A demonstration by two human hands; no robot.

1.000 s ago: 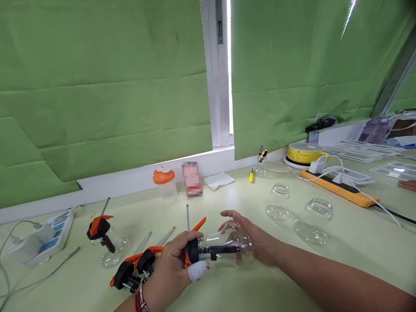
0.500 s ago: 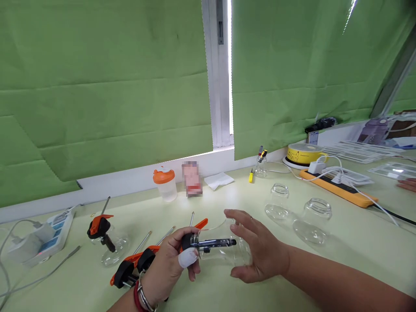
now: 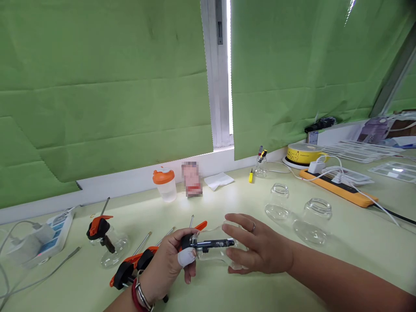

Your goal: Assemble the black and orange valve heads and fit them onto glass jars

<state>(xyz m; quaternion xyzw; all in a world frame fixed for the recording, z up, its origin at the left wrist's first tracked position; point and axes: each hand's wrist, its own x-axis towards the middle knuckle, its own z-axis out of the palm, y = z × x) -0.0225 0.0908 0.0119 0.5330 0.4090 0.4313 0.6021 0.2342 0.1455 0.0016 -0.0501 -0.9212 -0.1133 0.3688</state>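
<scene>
A clear glass jar (image 3: 208,256) lies sideways between my hands, its neck to the left. My left hand (image 3: 172,260), with a white wrap on the thumb, is closed round the black cap (image 3: 186,242) at the neck. An orange lever (image 3: 201,225) and a thin metal rod stick out beyond that hand. From the cap a dark tube (image 3: 217,243) reaches into the jar. My right hand (image 3: 260,245) grips the jar's wide base. Several loose black caps with orange levers (image 3: 123,274) lie beside and partly under my left hand.
At the left stands a jar with its orange-and-black cap (image 3: 99,227), near a white power strip (image 3: 58,234). Two lidless glass jars (image 3: 312,221) stand at the right, before an orange power strip (image 3: 338,188). An orange-lidded cup (image 3: 166,186) and a yellow-handled tool (image 3: 251,177) are at the back.
My right hand has turned round the jar's base, its fingers now lying over the front. The jar and my left hand have shifted slightly left. A hand at the far right edge is gone.
</scene>
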